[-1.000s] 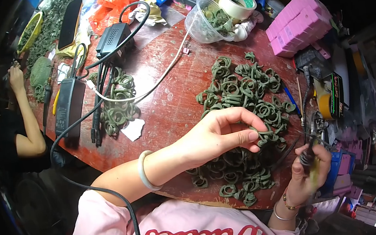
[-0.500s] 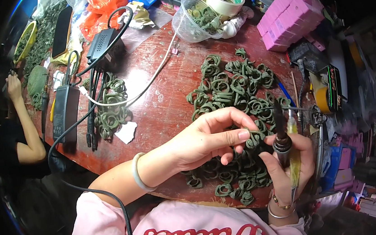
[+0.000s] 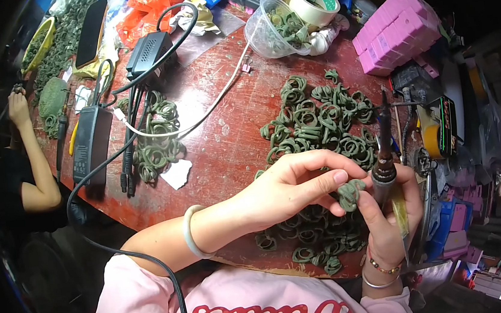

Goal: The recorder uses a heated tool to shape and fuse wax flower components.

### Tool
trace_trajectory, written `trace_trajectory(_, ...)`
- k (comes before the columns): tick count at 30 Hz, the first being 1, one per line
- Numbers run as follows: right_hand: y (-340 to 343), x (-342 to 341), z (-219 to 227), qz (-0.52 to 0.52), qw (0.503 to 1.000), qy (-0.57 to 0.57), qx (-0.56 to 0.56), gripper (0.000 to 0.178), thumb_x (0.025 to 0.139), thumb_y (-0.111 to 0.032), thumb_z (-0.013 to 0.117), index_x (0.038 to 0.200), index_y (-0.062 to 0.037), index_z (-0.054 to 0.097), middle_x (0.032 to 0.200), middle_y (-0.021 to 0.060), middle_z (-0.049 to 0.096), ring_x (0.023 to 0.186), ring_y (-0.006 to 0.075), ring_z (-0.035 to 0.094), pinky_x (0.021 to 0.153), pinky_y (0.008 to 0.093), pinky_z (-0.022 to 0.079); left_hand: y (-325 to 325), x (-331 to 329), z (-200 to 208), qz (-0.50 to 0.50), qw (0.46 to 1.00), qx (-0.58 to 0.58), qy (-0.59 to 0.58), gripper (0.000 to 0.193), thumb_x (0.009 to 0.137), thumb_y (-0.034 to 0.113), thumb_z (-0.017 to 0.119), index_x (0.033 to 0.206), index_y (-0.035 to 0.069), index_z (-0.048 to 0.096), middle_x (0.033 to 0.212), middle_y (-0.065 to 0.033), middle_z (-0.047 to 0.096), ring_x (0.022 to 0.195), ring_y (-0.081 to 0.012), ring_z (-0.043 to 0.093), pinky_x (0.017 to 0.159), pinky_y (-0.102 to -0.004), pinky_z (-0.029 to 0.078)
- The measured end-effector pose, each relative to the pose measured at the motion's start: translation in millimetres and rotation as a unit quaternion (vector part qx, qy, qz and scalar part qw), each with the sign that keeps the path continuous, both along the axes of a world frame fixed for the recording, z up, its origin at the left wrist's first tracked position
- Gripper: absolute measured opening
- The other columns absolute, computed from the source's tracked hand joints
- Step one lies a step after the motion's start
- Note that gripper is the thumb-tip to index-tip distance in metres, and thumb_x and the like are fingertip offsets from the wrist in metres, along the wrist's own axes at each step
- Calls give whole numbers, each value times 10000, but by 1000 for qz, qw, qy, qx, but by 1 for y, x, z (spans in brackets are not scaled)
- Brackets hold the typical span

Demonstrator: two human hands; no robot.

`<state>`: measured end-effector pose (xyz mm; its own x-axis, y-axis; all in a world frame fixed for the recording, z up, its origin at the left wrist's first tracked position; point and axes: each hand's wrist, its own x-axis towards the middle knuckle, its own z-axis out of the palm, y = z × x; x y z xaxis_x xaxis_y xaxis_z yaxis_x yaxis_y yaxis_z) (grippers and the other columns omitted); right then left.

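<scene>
From my distant place, I see a red table (image 3: 218, 138) with a scratched, glossy surface. Directly on it there lie a wide heap of dull green coiled rings (image 3: 309, 122), one small white irregular scrap (image 3: 177, 174) and one long black plastic adapter box (image 3: 90, 148).

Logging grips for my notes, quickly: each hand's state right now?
Left hand: closed, pinching a small matte-green coiled piece.
Right hand: closed, holding a dark rod-shaped tool and a slim yellow-handled tool, thumb against the green piece.
</scene>
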<state>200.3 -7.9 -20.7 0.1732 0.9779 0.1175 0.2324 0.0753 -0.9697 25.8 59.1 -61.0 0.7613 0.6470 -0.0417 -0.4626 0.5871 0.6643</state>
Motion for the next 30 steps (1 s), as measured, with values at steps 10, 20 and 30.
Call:
trace_trajectory(10, -7, -3, 1, 57, 998, -15, 10, 434, 757, 54, 752, 1101, -3, 492, 967, 87, 647, 852, 124, 647, 721, 220, 502, 2, -1, -4, 9, 997, 0, 82, 216, 948, 173, 613, 1118, 44, 642, 1033, -14, 653, 929, -62, 594, 720, -198, 449)
trace_trajectory(20, -5, -3, -5, 8, 999, -12, 48, 388, 771, 16, 758, 1070, -15, 512, 937, 78, 667, 854, 112, 642, 762, 225, 496, 1, 1, -6, -28, 999, 40, 5, 463, 840, -28, 689, 1273, 14, 529, 1226, -89, 581, 1151, -163, 557, 989, -319, 479)
trace_trajectory(30, -24, 16, -11, -116, 988, -68, 76, 478, 891, -325, 685, 1124, 44, 492, 908, 138, 668, 820, 192, 658, 780, 302, 504, 5, -3, -5, 0, 998, -51, -45, 413, 939, 61, 576, 1337, 11, 477, 1249, -125, 581, 1168, -275, 580, 968, -389, 506)
